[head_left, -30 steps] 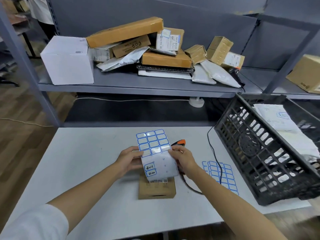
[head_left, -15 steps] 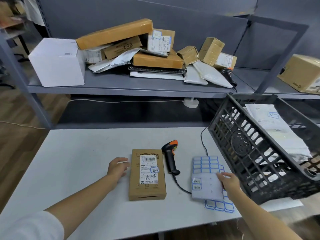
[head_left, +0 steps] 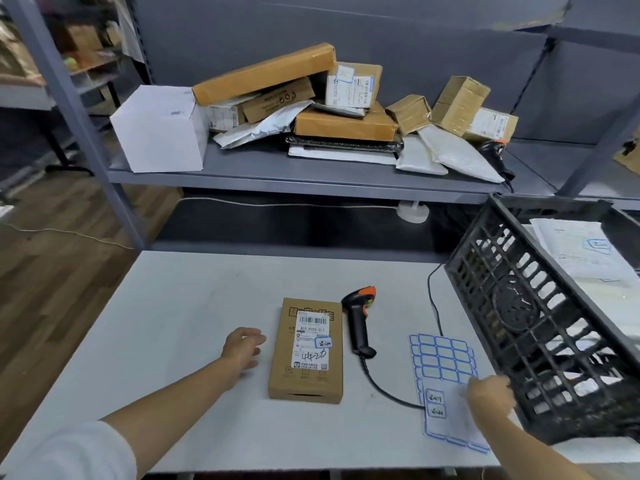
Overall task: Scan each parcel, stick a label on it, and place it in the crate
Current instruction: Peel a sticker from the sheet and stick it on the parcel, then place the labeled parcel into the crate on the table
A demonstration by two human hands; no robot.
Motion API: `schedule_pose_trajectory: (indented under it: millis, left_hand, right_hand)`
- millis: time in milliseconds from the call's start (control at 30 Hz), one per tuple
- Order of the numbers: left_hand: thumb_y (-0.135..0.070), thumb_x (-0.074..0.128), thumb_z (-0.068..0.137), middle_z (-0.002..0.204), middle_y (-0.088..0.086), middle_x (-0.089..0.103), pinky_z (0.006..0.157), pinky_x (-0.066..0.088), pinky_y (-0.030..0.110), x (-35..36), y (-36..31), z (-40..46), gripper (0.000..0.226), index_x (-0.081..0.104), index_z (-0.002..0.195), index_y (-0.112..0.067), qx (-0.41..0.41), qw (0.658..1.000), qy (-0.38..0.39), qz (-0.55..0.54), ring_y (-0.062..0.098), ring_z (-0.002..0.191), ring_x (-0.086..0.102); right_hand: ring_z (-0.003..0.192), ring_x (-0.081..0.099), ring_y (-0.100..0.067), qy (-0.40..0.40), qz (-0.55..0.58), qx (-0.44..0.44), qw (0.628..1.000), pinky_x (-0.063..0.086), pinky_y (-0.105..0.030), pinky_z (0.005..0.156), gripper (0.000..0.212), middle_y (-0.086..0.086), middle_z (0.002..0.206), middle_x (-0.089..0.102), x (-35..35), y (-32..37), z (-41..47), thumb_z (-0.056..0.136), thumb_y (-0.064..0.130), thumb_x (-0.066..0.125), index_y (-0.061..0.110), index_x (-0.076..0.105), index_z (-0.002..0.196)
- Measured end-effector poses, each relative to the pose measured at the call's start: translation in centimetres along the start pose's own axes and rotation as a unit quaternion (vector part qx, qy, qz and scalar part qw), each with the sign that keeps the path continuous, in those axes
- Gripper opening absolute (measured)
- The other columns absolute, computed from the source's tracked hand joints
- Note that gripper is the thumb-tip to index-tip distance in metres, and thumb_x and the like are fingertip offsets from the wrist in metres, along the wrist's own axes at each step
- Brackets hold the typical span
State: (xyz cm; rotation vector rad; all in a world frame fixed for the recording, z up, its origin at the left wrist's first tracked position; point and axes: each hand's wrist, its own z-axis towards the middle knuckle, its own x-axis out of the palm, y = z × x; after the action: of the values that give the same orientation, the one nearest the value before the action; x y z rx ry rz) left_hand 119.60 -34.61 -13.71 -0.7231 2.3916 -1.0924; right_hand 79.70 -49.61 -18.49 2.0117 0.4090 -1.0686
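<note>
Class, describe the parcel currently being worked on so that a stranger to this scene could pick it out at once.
Start at the white table below the grey shelf. Near its middle, between the left hand and the black-and-orange scanner, lies a flat brown cardboard parcel. Unlike the parcels piled on the shelf, it lies alone, face up, with a white shipping label bearing a small blue-bordered sticker.

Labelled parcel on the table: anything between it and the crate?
Yes. The scanner lies right beside the parcel on the crate side, then the label sheets under the right hand. Both lie flat; the crate wall rises above them, so lift over. The left hand has bare table to the parcel.
</note>
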Motion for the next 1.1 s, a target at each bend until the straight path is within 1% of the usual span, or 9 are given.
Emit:
schedule_pose_trajectory:
  millis: [133,300,400,533,667,800,900,967,1100]
  left_hand:
    - [-0.016,0.057,0.092,0.113,0.009,0.057,0.084,0.049,0.036,0.5,-0.4,-0.1,0.02,0.053,0.112,-0.013,-0.012,1.0,0.016,0.019,0.025,0.101,0.056]
    - [-0.023,0.055,0.094,0.114,0.008,0.051,0.086,0.045,0.036,1.7,-0.3,-0.3,0.024,0.045,0.115,-0.016,-0.029,0.998,0.048,0.042,0.025,0.104,0.051]
    - [-0.018,0.054,0.093,0.09,0.005,0.049,0.067,0.043,0.031,2.1,-0.2,-0.5,0.008,0.048,0.096,-0.014,-0.046,0.996,0.074,0.032,0.02,0.08,0.049]
    - [-0.005,0.049,0.091,0.084,0.019,0.056,0.06,0.047,0.031,2.5,0.0,-0.6,0.006,0.054,0.092,-0.001,-0.074,0.992,0.099,-0.019,0.029,0.072,0.055]
    - [-0.005,0.046,0.093,0.108,0.029,0.066,0.08,0.054,0.043,2.6,0.8,-0.2,0.026,0.06,0.109,0.009,-0.093,0.988,0.122,-0.007,0.037,0.091,0.065]
    - [-0.011,0.05,0.093,0.099,0.018,0.07,0.064,0.051,0.03,2.5,0.7,0.0,0.017,0.061,0.103,-0.004,-0.078,0.989,0.128,0.015,0.031,0.081,0.065]
    - [-0.019,0.053,0.094,0.101,0.015,0.07,0.065,0.049,0.032,1.8,0.0,0.3,0.014,0.057,0.108,-0.017,-0.041,0.991,0.127,0.012,0.031,0.084,0.065]
    - [-0.019,0.056,0.094,0.099,0.019,0.07,0.059,0.048,0.03,1.1,-0.9,0.7,0.017,0.053,0.11,-0.016,-0.015,0.991,0.134,0.001,0.031,0.081,0.065]
    - [-0.02,0.062,0.091,0.104,0.016,0.07,0.076,0.055,0.045,-0.3,-2.6,1.3,0.02,0.055,0.109,-0.021,0.034,0.988,0.147,0.012,0.034,0.093,0.067]
  right_hand:
    - [0.116,0.05,-0.045,0.022,0.04,-0.112,0.993,0.039,-0.045,0.096,0.036,-0.033,0.124,0.053,2.7,4.0,-3.1,0.093,0.005,0.05,-0.013,0.047,0.124]
    - [0.091,0.054,-0.022,0.184,0.105,-0.204,0.956,0.04,-0.024,0.07,0.027,-0.015,0.114,0.063,6.2,9.6,-10.2,0.095,0.013,0.046,0.006,0.057,0.118]
    - [0.085,0.056,-0.016,0.274,0.072,-0.244,0.928,0.042,-0.017,0.067,0.027,-0.009,0.112,0.065,8.4,11.0,-13.7,0.097,0.022,0.045,0.012,0.057,0.12]
    - [0.091,0.052,-0.012,0.305,0.055,-0.22,0.925,0.039,-0.016,0.065,0.03,-0.005,0.118,0.062,9.6,11.7,-15.5,0.098,0.021,0.041,0.012,0.053,0.124]
    - [0.084,0.055,-0.019,0.322,0.074,-0.156,0.931,0.044,-0.031,0.077,0.021,-0.007,0.095,0.062,10.0,11.7,-15.0,0.098,0.022,0.041,0.01,0.054,0.11]
    - [0.099,0.066,-0.032,0.367,0.123,-0.094,0.917,0.054,-0.042,0.09,0.023,-0.016,0.102,0.069,9.8,12.2,-14.9,0.098,0.019,0.043,0.006,0.061,0.102]
    - [0.072,0.067,-0.022,0.362,0.159,-0.083,0.915,0.058,-0.033,0.067,0.02,-0.006,0.074,0.07,9.4,13.2,-15.1,0.094,0.015,0.045,0.01,0.063,0.089]
    - [0.044,0.051,-0.014,0.35,0.164,-0.088,0.918,0.039,-0.023,0.043,0.024,0.004,0.048,0.057,8.8,14.3,-15.4,0.091,0.016,0.046,0.015,0.055,0.069]
    - [0.063,0.058,-0.019,0.34,0.187,-0.129,0.913,0.039,-0.025,0.052,0.026,-0.002,0.071,0.067,8.2,16.2,-15.7,0.092,0.02,0.044,0.016,0.062,0.073]
